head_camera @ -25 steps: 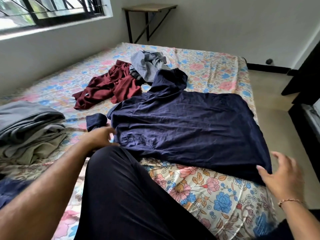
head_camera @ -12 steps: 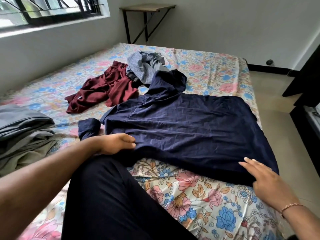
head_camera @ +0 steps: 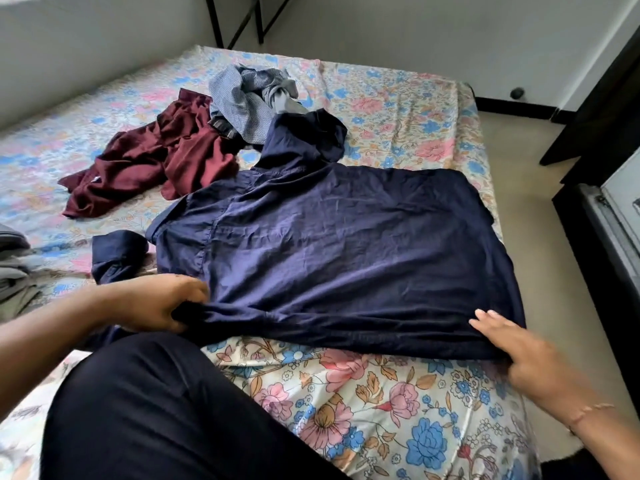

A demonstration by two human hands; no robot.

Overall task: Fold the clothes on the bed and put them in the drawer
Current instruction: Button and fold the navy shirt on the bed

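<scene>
Left hand (head_camera: 162, 303) now clenches navy shirt (head_camera: 332, 251) near edge at 9 o'clock, right hand (head_camera: 526, 355) pinches 3 o'clock corner; first fold likely imminent.

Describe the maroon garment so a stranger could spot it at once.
Start at the floral bed sheet. Beyond the spread navy shirt, two crumpled garments lie side by side. The maroon garment is the left one, dark red and plain, unlike the grey-blue bundle beside it.
</scene>
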